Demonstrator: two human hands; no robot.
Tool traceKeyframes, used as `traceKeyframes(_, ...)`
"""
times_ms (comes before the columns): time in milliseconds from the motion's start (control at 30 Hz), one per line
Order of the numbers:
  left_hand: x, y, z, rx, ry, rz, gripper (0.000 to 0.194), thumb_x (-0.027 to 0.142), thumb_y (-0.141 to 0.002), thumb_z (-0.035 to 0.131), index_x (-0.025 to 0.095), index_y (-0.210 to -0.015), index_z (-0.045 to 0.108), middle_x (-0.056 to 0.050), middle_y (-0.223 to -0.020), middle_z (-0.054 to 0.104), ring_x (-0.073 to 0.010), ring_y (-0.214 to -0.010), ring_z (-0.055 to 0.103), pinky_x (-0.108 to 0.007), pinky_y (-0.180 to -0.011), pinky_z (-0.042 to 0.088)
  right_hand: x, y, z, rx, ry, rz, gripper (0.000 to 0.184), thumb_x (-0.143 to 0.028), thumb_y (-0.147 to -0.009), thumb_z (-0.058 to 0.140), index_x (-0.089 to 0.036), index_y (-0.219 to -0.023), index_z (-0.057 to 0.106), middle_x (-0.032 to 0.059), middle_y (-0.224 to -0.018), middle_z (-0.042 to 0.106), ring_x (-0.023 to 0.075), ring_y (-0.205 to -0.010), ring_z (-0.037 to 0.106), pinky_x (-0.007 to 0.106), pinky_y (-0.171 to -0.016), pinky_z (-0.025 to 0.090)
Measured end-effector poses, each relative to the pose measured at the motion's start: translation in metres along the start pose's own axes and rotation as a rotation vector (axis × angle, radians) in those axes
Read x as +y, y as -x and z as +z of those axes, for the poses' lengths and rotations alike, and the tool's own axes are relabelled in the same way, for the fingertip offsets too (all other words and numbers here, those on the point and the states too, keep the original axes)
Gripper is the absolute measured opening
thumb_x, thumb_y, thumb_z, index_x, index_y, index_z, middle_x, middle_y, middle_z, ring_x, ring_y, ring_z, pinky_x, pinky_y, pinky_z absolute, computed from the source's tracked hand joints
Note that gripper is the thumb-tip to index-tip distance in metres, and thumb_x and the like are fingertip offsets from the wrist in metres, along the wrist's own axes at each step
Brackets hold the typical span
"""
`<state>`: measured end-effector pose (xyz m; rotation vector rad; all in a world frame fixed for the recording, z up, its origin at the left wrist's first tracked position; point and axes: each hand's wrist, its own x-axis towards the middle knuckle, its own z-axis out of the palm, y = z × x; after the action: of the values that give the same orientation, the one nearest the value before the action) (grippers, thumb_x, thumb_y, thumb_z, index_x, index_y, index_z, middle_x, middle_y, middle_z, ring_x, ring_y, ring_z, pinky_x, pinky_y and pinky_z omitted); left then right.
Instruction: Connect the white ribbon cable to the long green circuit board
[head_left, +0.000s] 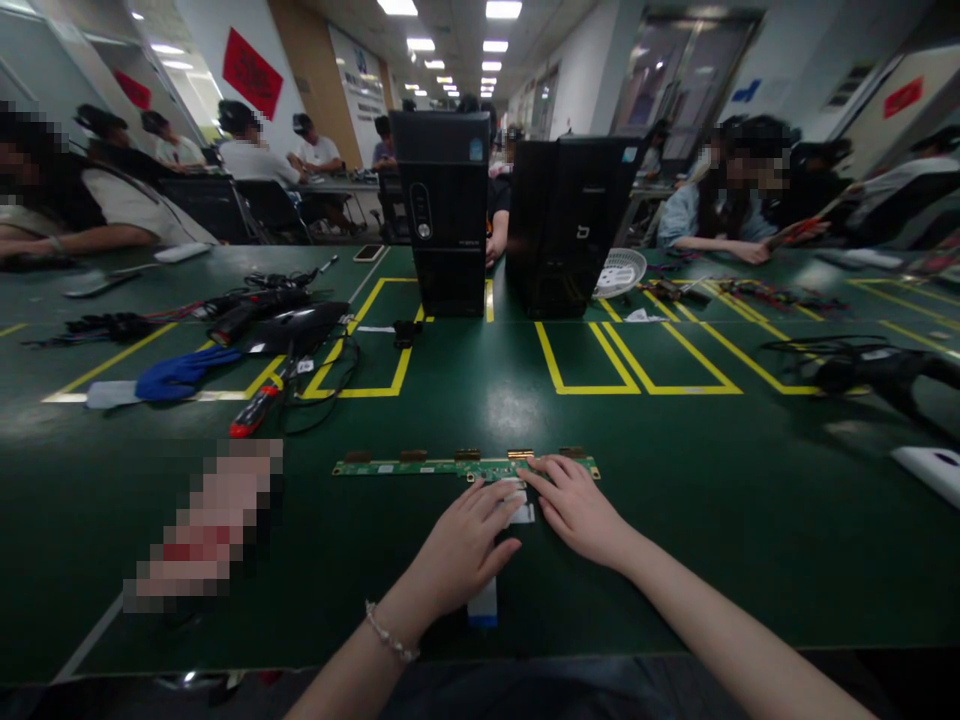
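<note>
A long, narrow green circuit board (405,468) lies flat on the table, with several copper-coloured tabs along its far edge. My left hand (461,550), a bracelet at its wrist, reaches to the board's near edge and lies over a white ribbon cable (482,600). Its fingers are extended and its thumb is held apart; the cable's blue end shows beneath it. The fingers of my right hand (581,510) stretch across the board's right part, the fingertips touching it near a copper tab. Part of the cable, near the board, is hidden under my left hand.
Two black computer towers (450,220) stand at the back of the green table (735,480). To the left lie a red-and-black screwdriver (255,410), a blue glove (184,373) and black cables (262,295). A white basket (621,272) sits behind. Co-workers sit around.
</note>
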<state>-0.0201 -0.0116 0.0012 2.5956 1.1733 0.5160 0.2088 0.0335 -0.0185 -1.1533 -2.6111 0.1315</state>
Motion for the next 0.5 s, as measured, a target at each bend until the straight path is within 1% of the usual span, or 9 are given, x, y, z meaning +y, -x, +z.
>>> traceKeyframes(133,-0.007,0.007,-0.005,0.061,-0.048,-0.1,0.036,0.029,-0.098,0.044,0.019,-0.132,0.052,-0.01,-0.136,0.055,-0.0242,-0.127,0.05,-0.046,-0.107,0.04,0.0,0.0,-0.002,-0.007,-0.009,0.0,0.046,-0.02,-0.091,0.043,-0.021,-0.136,0.05,0.0108,-0.132,0.051,0.0253,-0.122,0.041,0.049,-0.103,0.038)
traceKeyframes(267,-0.017,0.023,-0.01,0.073,-0.103,-0.202,0.033,0.026,-0.098,0.044,0.021,-0.128,0.056,-0.008,-0.127,0.062,-0.0232,-0.116,0.058,-0.045,-0.1,0.048,-0.002,0.0,-0.005,-0.005,-0.013,0.005,0.045,-0.023,-0.092,0.043,-0.022,-0.137,0.05,0.0109,-0.133,0.051,0.0262,-0.123,0.042,0.051,-0.103,0.039)
traceKeyframes(400,-0.027,0.041,-0.009,0.094,-0.128,-0.232,0.032,0.024,-0.097,0.045,0.022,-0.125,0.059,-0.006,-0.128,0.062,-0.0228,-0.118,0.057,-0.045,-0.101,0.047,-0.002,0.0,-0.006,-0.009,-0.022,0.006,0.044,-0.024,-0.093,0.044,-0.022,-0.137,0.049,0.011,-0.133,0.052,0.0258,-0.123,0.043,0.05,-0.103,0.04)
traceKeyframes(500,-0.033,0.049,-0.006,0.105,-0.129,-0.259,0.032,0.023,-0.097,0.045,0.022,-0.125,0.06,-0.006,-0.131,0.06,-0.023,-0.121,0.055,-0.046,-0.104,0.045,0.0,0.001,-0.008,-0.021,-0.035,-0.001,0.047,-0.021,-0.092,0.045,-0.021,-0.138,0.047,0.0116,-0.135,0.049,0.0254,-0.126,0.042,0.049,-0.105,0.039)
